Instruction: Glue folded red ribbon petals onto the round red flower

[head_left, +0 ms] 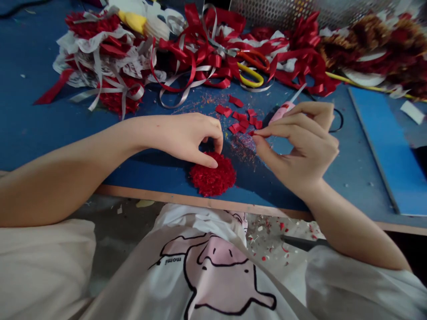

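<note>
Red pompom: seen just below the middle of the frame, laid on the blue table near its front edge.
Pompom weight: judged very light; likely to be shifted by a small nudge.
Pompom texture: frilled and dense; judged soft and springy, not slippery. Strands could be flattened or pulled loose if pinched hard.
Hold point, pompom: best taken low around the sides, with the frilled top left uncrushed.
Left hand: placed over the far side of the pompom, thumb laid on its upper surface, fingers curled beyond. Moderate gap seen between thumb and index finger; whether the pompom is firmly gripped cannot be told.
Right hand: held right of centre; a small red piece is pinched narrowly between thumb and index finger.
Red piece, handling: judged nearly weightless, thin and flexible; best taken by one edge or corner, as it could be creased or dropped.
Red squares: scattered on the table beyond the pompom, just beside the pinching fingertips.
Pink-handled tool: laid beyond the right hand, partly hidden by it.
Scissors: yellow and orange handles seen at upper centre, among red ribbons.
</note>
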Demonstrator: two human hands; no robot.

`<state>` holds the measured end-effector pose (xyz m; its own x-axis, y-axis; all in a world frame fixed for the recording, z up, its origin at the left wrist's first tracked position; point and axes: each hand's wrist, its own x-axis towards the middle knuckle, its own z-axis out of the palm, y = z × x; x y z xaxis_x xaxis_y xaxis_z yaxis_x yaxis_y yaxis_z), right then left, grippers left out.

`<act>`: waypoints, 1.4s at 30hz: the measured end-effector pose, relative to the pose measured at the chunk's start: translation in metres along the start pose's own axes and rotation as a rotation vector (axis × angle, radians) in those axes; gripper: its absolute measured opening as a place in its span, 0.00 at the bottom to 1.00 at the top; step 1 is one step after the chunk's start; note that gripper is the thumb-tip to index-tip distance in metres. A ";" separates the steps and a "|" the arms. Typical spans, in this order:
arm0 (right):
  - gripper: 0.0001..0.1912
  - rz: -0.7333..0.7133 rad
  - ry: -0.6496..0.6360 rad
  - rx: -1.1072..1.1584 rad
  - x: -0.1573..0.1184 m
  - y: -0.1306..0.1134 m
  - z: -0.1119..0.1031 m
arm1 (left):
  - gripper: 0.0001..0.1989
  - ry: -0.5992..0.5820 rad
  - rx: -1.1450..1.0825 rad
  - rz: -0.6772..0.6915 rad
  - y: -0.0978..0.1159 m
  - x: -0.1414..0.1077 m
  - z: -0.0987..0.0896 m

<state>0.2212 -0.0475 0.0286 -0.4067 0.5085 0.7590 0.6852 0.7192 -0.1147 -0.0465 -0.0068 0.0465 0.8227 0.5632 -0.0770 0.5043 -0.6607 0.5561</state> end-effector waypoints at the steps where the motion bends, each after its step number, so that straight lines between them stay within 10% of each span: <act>1: 0.02 0.008 -0.014 -0.023 0.000 -0.001 0.000 | 0.12 -0.032 0.010 -0.012 0.002 0.000 -0.001; 11: 0.08 -0.105 0.005 0.005 -0.002 -0.006 0.001 | 0.38 -0.174 0.007 0.074 0.007 -0.010 -0.002; 23: 0.03 -0.127 -0.269 -0.037 -0.003 -0.007 -0.005 | 0.37 0.120 0.012 0.002 -0.003 0.001 0.019; 42: 0.06 -0.390 -0.325 -0.073 -0.009 0.004 0.000 | 0.35 0.075 0.024 -0.006 -0.004 0.002 0.018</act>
<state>0.2279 -0.0493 0.0217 -0.7992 0.3384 0.4967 0.4808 0.8558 0.1906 -0.0427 -0.0122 0.0288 0.7984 0.6019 -0.0176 0.5157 -0.6685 0.5359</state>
